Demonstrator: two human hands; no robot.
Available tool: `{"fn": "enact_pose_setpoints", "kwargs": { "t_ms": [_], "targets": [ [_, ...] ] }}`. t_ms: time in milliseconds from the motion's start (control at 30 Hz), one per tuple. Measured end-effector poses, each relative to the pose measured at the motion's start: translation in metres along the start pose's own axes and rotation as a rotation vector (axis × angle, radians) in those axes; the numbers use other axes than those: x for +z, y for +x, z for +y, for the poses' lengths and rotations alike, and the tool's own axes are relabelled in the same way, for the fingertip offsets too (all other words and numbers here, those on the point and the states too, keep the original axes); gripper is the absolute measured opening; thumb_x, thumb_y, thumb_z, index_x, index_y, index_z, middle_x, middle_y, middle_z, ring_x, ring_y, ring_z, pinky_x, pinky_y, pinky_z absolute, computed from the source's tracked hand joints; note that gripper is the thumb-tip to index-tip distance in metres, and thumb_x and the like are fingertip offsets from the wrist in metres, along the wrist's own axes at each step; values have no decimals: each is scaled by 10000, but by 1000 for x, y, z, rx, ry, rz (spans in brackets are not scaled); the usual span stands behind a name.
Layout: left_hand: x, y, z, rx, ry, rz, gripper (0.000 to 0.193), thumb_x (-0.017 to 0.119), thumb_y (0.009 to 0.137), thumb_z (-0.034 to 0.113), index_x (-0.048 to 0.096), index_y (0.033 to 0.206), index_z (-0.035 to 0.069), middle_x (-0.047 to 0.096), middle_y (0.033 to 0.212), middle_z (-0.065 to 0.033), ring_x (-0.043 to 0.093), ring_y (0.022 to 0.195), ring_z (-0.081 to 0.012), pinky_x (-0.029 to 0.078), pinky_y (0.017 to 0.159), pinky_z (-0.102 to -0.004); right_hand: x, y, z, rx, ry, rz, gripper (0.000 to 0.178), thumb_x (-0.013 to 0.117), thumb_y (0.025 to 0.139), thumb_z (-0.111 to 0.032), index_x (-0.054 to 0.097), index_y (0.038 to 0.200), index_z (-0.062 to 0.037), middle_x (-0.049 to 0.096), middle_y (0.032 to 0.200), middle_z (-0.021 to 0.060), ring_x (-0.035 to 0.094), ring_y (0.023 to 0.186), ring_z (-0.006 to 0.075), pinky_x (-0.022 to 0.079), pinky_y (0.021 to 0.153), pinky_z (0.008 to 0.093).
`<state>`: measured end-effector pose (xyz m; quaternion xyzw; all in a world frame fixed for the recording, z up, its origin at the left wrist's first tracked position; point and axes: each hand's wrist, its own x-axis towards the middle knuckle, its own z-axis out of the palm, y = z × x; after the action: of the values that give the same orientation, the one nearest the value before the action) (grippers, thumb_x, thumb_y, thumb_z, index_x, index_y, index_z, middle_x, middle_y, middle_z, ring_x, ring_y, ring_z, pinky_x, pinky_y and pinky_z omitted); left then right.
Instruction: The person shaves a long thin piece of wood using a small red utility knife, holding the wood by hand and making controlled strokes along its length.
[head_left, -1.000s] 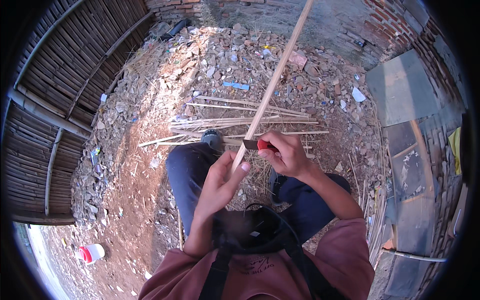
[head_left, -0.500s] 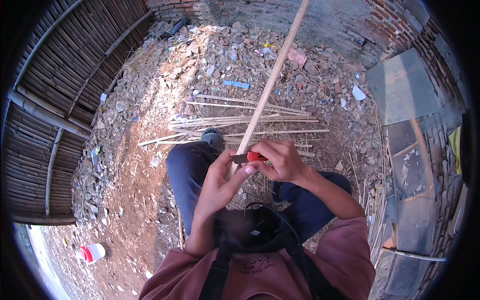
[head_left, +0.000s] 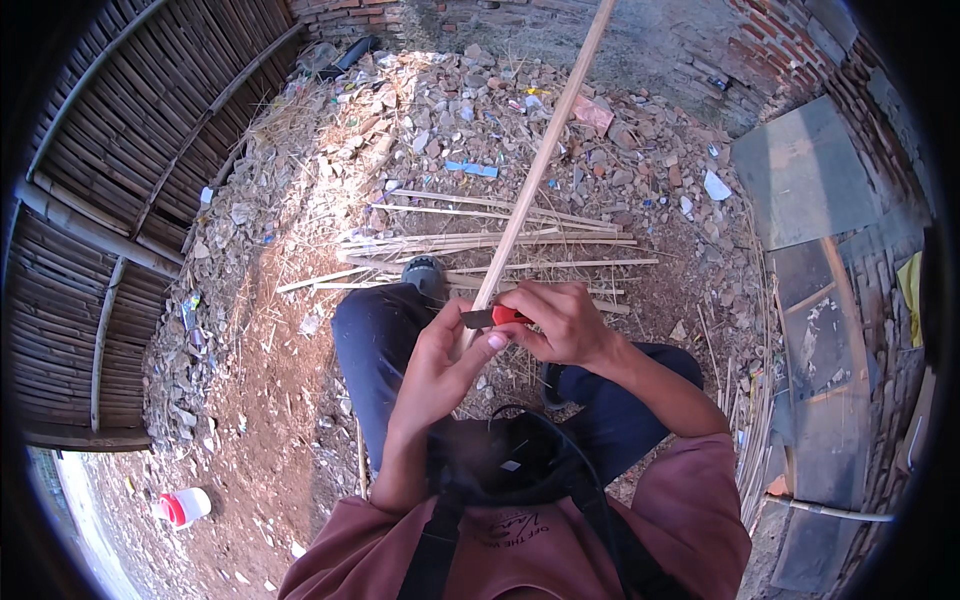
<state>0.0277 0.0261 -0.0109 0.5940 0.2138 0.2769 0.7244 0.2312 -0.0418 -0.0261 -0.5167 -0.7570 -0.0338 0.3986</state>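
A long, pale strip of bamboo or wood (head_left: 535,180) slants from between my hands up past the top edge of the view. Its near end is pinched between the thumb and fingers of my left hand (head_left: 437,352). Wrapped round the red handle of a knife (head_left: 508,315) is my right hand (head_left: 560,320). The dark, short blade lies across the strip near my left fingers, and my right thumb is close to my left thumb. Most of the handle is hidden in my right fingers.
Several similar strips (head_left: 500,240) lie on the ground beyond my shoe (head_left: 424,274). Rubble (head_left: 440,110) spreads toward the brick wall (head_left: 650,60). A slatted bamboo wall (head_left: 110,150) stands left, boards (head_left: 810,180) lie right. A red-and-white container (head_left: 184,507) is at lower left.
Hardly anything differs. The knife has shifted very slightly left along with my right fingers; the strip and my left hand stay in place.
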Motion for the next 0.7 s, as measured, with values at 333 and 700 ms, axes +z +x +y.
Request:
{"fn": "enact_pose_setpoints", "kwargs": {
  "t_ms": [333, 700],
  "targets": [
    [3, 0, -8, 36, 85, 66, 161, 710, 1060, 155, 629, 1139, 41, 582, 879, 81, 468, 748, 10, 377, 636, -190, 0, -1, -10, 41, -79, 41, 239, 786, 942, -267, 694, 1064, -83, 718, 844, 52, 736, 656, 227, 567, 531, 362],
    [11, 1, -9, 90, 374, 258, 247, 751, 1028, 171, 618, 985, -33, 608, 702, -22, 473, 684, -42, 412, 575, -284, -8, 6, -20, 141, -143, 59, 256, 792, 931, -240, 705, 1108, -77, 754, 917, 53, 758, 703, 219, 584, 560, 350]
  ]
}}
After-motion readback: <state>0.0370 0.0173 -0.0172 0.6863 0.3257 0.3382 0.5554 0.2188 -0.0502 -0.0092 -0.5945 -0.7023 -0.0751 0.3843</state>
